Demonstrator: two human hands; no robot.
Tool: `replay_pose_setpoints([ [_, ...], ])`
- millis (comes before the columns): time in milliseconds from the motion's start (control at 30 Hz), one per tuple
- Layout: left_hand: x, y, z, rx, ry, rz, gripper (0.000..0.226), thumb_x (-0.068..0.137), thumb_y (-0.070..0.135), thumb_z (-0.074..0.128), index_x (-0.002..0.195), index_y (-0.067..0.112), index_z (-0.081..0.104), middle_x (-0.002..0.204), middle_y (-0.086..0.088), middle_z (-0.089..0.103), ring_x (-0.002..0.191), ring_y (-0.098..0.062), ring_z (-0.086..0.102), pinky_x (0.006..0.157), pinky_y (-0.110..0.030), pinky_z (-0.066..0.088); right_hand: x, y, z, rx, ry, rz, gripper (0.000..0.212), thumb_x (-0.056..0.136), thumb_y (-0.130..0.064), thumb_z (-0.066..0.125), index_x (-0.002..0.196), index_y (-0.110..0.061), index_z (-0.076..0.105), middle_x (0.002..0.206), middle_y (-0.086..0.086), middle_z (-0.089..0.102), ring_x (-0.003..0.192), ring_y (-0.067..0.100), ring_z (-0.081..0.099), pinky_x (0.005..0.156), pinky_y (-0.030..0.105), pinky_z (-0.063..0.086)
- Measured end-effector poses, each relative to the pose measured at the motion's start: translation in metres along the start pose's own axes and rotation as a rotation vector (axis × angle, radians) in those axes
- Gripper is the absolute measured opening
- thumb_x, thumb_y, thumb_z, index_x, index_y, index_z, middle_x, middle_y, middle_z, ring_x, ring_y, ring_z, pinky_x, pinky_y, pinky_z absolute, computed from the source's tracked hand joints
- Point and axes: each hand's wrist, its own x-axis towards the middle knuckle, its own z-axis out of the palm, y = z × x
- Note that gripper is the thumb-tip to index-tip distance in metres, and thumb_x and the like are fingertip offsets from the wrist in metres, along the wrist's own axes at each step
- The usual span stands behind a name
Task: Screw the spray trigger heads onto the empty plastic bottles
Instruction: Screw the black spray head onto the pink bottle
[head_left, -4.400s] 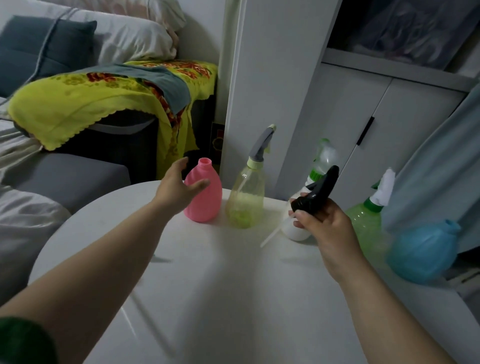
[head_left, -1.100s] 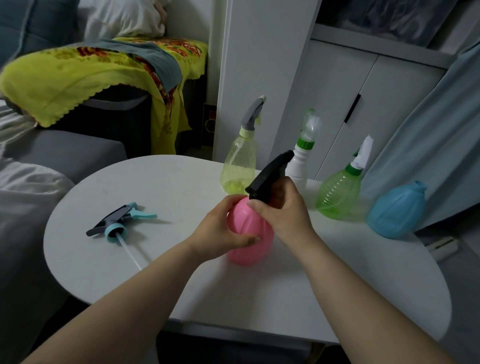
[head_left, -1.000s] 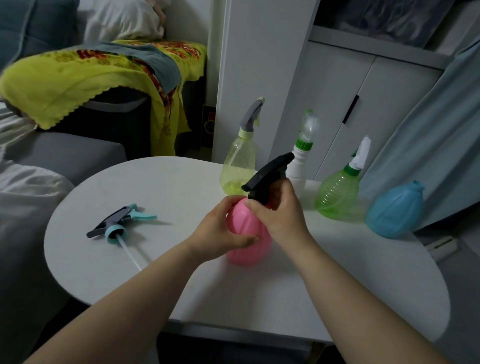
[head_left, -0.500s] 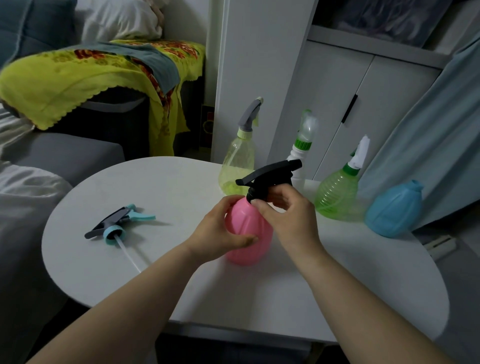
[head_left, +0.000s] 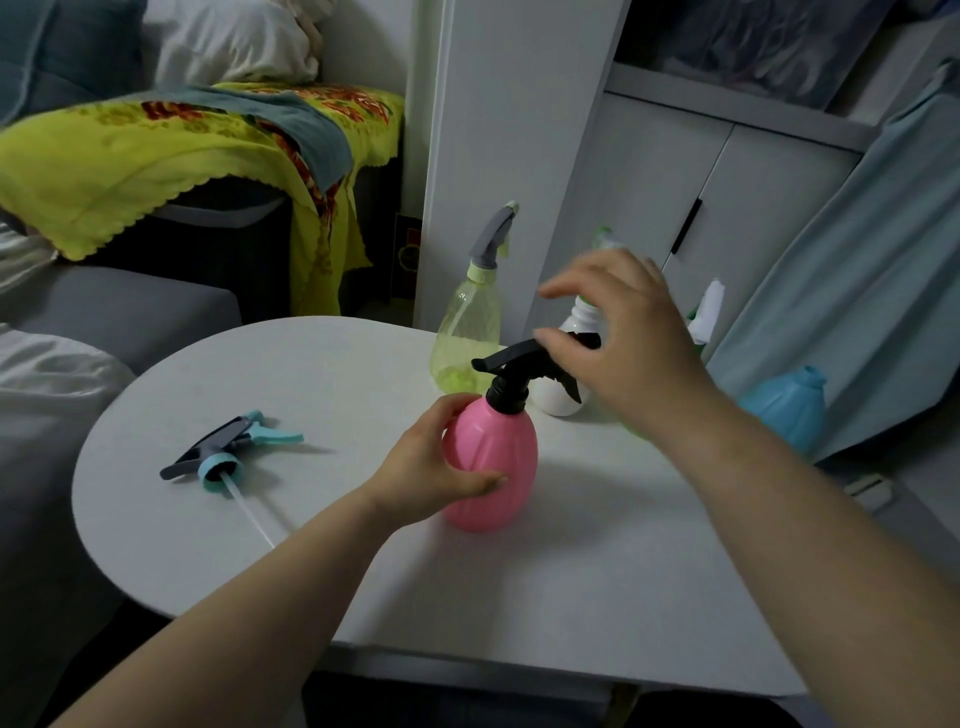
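Pink bottle (head_left: 493, 467) is standing upright on the round white table (head_left: 363, 597), near the middle. A black head (head_left: 514, 366) is sitting on its neck, collar down over the neck and nozzle pointing left.

Left hand (head_left: 431, 467) is gripping the pink bottle's left side, with the thumb curled across the front and the fingers wrapping behind.

Right hand (head_left: 618, 338) is hovering above and right of the pink bottle, fingers spread and loosely bent, holding nothing. One fingertip is lying at the top of the black head; whether it is touching cannot be told.

Left of the pink bottle, well apart, a blue head (head_left: 228, 449) is lying on its side on the table, its clear tube trailing toward the near edge.

Behind the pink bottle, a yellow bottle (head_left: 467, 332) is standing with a grey head on. Behind and just right of it is a white bottle (head_left: 558, 400), partly covered by the right hand. Further right a blue bottle (head_left: 784, 410) is standing at the table edge, neck open. A green bottle between those two is mostly hidden.

Room: light is dim. Behind the pink bottle a white cabinet (head_left: 701, 171) is standing, and far to its left a grey sofa (head_left: 104, 306) is carrying a yellow cloth (head_left: 130, 156). To the right, pale blue fabric (head_left: 857, 260) is hanging.
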Motion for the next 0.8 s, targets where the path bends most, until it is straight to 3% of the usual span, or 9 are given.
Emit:
replay_pose_setpoints([
  [67, 0.000, 0.001, 0.000, 0.002, -0.002, -0.007, 0.068, 0.061, 0.021, 0.078, 0.108, 0.040, 0.033, 0.106, 0.010, 0.045, 0.087, -0.002, 0.048, 0.056, -0.003, 0.042, 0.022, -0.002, -0.006, -0.071, -0.389, 0.029, 0.021, 0.074, -0.020, 0.065, 0.095, -0.016, 0.065, 0.101, 0.000, 0.059, 0.099, 0.018, 0.050, 0.072, 0.016, 0.029],
  [133, 0.000, 0.001, -0.001, 0.004, -0.004, -0.010, 0.068, 0.061, 0.022, 0.078, 0.108, 0.039, 0.033, 0.107, 0.009, 0.046, 0.090, -0.006, 0.048, 0.060, -0.006, 0.041, 0.035, -0.005, -0.006, -0.118, -0.625, 0.089, 0.013, 0.075, -0.021, 0.064, 0.088, -0.018, 0.066, 0.075, -0.011, 0.058, 0.078, 0.011, 0.056, 0.058, 0.019, 0.035],
  [267, 0.001, 0.000, 0.000, -0.005, 0.000, -0.010, 0.068, 0.060, 0.022, 0.078, 0.109, 0.038, 0.034, 0.109, 0.007, 0.047, 0.095, -0.011, 0.048, 0.067, -0.011, 0.041, 0.042, -0.011, 0.002, -0.203, -0.629, 0.073, 0.011, 0.075, -0.026, 0.064, 0.071, -0.016, 0.063, 0.062, -0.008, 0.054, 0.055, 0.006, 0.049, 0.045, 0.016, 0.035],
  [367, 0.000, 0.000, 0.000, -0.021, 0.007, -0.015, 0.068, 0.060, 0.020, 0.079, 0.109, 0.038, 0.035, 0.109, 0.006, 0.047, 0.096, -0.013, 0.048, 0.069, -0.015, 0.043, 0.041, -0.013, 0.009, -0.187, -0.624, 0.101, 0.024, 0.083, -0.030, 0.053, 0.077, -0.009, 0.061, 0.061, 0.001, 0.053, 0.041, 0.010, 0.046, 0.030, 0.013, 0.034],
  [433, 0.000, 0.000, 0.000, -0.024, 0.012, -0.010, 0.068, 0.060, 0.019, 0.079, 0.108, 0.038, 0.035, 0.107, 0.007, 0.047, 0.094, -0.012, 0.048, 0.068, -0.012, 0.042, 0.042, -0.010, 0.007, -0.079, -0.578, 0.161, 0.027, 0.090, -0.027, 0.041, 0.091, -0.008, 0.061, 0.072, 0.003, 0.059, 0.050, 0.015, 0.052, 0.040, 0.018, 0.041],
  [500, 0.000, 0.000, -0.001, -0.023, 0.011, -0.008, 0.068, 0.060, 0.019, 0.079, 0.107, 0.039, 0.035, 0.105, 0.008, 0.047, 0.093, -0.012, 0.049, 0.068, -0.012, 0.042, 0.044, -0.003, -0.002, -0.001, -0.567, 0.148, 0.031, 0.089, -0.011, 0.037, 0.114, -0.018, 0.055, 0.110, 0.001, 0.061, 0.079, 0.013, 0.055, 0.065, 0.021, 0.043],
  [600, 0.000, 0.001, 0.000, -0.029, 0.005, -0.017, 0.068, 0.060, 0.019, 0.079, 0.109, 0.038, 0.035, 0.108, 0.006, 0.047, 0.094, -0.013, 0.049, 0.070, -0.018, 0.044, 0.043, 0.005, -0.016, -0.026, -0.819, 0.058, 0.058, 0.080, 0.005, 0.041, 0.123, -0.033, 0.046, 0.144, -0.007, 0.031, 0.115, 0.010, 0.043, 0.087, 0.014, 0.034],
  [700, 0.000, 0.001, 0.000, -0.036, 0.011, -0.020, 0.068, 0.060, 0.018, 0.078, 0.110, 0.036, 0.036, 0.109, 0.005, 0.047, 0.094, -0.012, 0.049, 0.072, -0.019, 0.044, 0.039, 0.005, -0.015, 0.012, -0.936, 0.062, 0.042, 0.078, -0.015, 0.060, 0.114, -0.035, 0.054, 0.145, -0.012, 0.030, 0.130, 0.006, 0.030, 0.103, 0.022, 0.024],
  [800, 0.000, 0.002, 0.000, -0.028, 0.023, -0.023, 0.071, 0.060, 0.018, 0.078, 0.117, 0.031, 0.038, 0.110, 0.006, 0.048, 0.098, -0.015, 0.049, 0.072, -0.017, 0.043, 0.041, 0.006, -0.009, 0.064, -0.837, 0.128, 0.024, 0.073, -0.029, 0.067, 0.096, -0.031, 0.065, 0.126, -0.011, 0.055, 0.116, 0.006, 0.046, 0.097, 0.025, 0.033],
])
